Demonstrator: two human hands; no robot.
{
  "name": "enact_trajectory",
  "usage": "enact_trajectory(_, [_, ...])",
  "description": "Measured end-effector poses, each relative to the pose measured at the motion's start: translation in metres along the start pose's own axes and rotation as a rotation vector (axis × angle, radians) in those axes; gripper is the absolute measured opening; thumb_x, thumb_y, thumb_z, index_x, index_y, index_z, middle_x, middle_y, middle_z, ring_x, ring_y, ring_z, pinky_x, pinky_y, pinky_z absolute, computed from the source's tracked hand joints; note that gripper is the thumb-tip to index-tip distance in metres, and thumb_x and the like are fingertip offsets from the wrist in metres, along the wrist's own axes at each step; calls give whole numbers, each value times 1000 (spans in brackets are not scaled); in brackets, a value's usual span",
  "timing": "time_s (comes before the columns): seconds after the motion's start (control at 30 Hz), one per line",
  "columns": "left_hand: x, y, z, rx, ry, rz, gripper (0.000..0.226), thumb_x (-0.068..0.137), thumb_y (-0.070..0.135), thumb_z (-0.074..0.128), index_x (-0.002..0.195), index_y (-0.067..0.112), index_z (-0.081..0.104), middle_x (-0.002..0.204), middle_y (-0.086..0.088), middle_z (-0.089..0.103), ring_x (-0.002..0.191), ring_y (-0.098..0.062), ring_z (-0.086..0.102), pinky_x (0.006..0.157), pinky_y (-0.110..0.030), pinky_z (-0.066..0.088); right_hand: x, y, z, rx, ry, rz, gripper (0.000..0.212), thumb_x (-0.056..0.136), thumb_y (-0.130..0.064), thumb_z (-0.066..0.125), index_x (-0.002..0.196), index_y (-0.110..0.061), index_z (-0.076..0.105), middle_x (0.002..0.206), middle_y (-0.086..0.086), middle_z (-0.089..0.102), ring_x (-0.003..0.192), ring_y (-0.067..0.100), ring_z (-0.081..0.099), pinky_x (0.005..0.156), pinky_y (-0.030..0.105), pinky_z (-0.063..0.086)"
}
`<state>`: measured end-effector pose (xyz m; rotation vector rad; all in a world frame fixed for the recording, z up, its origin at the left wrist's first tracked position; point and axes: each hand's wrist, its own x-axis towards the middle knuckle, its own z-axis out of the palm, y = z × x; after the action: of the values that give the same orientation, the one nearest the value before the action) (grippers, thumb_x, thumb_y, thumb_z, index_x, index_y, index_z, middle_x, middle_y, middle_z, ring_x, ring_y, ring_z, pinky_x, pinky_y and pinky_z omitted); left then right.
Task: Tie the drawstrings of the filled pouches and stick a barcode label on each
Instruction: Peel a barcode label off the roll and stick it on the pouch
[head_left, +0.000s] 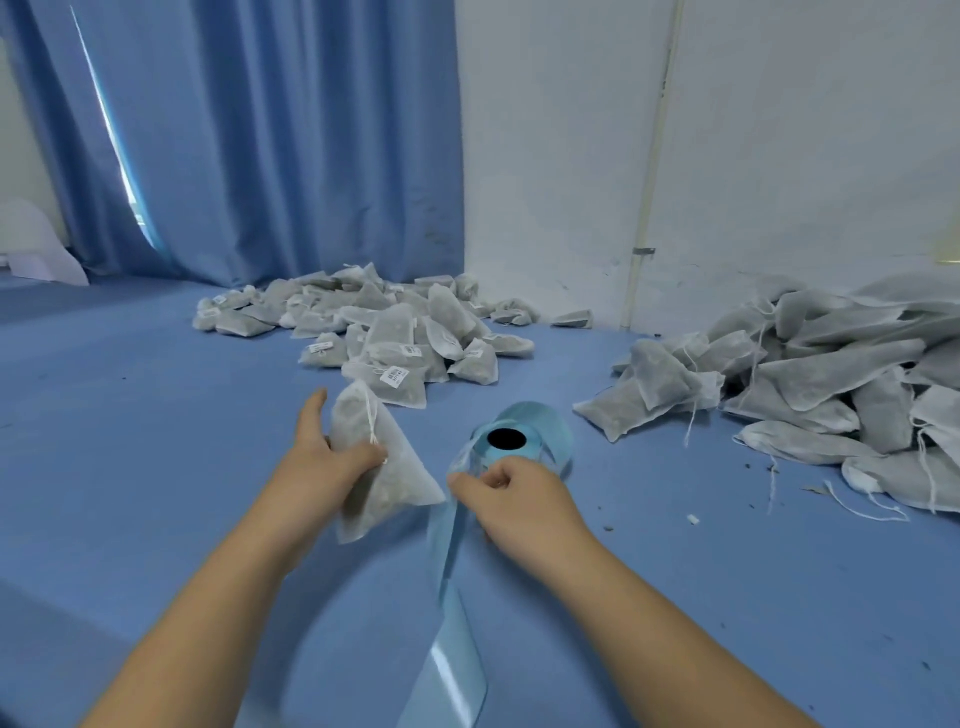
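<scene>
Holds a filled grey pouch (384, 467) over the blue bench (130, 441) at mid-view, near the label roll (511, 441) and at 9 o'clock from it; cannot tell whether its bottom touches the bench. Points the pouch's narrow neck toward 12 o'clock and its wide bottom toward 6 o'clock, long axis running roughly 11 to 5, white drawstring (371, 421) hanging down its face. Grips it with the left hand (322, 457): fingers curled over its middle, one finger straight toward 12 o'clock along its left edge, forearm entering from 7 o'clock. Pinches the pale blue backing strip (452, 649) with the right hand (514, 499), fingers clenched on it at 6 o'clock of the roll, forearm entering from 5 o'clock. Trails that strip toward 6 o'clock between the forearms. Faces a heap of labelled pouches (384, 332) at 12 o'clock, well apart from a heap of loose-stringed pouches (810, 379) at 3 o'clock. Looks on to a blue curtain (260, 140) at 11 o'clock and a white wall (779, 130) with a pipe (649, 156) at 1 o'clock.
</scene>
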<state>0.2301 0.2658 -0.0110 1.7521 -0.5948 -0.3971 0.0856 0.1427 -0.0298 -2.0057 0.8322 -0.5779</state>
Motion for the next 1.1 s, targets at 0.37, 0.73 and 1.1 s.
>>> enact_trajectory(0.37, [7, -13, 11, 127, 60, 207, 57, 88, 10, 59, 115, 56, 40, 128, 8, 44, 93, -7, 56, 67, -25, 41, 8, 18, 6, 419, 82, 103, 9, 80, -5, 58, 72, -7, 61, 67, 1, 59, 64, 15, 51, 59, 28, 43])
enact_trajectory(0.73, [19, -12, 42, 170, 7, 262, 42, 89, 0, 49, 67, 29, 70, 102, 6, 55, 78, 2, 52, 58, -5, 34, 1, 14, -16, 750, 87, 47, 15, 83, 3, 57, 90, -6, 68, 90, 15, 74, 76, 23, 61, 66, 32, 47])
enact_trajectory(1.1, [2, -7, 65, -8, -171, 208, 42, 88, 3, 49, 72, 29, 77, 90, 22, 63, 79, 6, 61, 60, -9, 44, 1, 16, -14, 519, 22, 135, 17, 81, -2, 60, 92, -8, 70, 82, 4, 76, 65, 12, 63, 56, 24, 44])
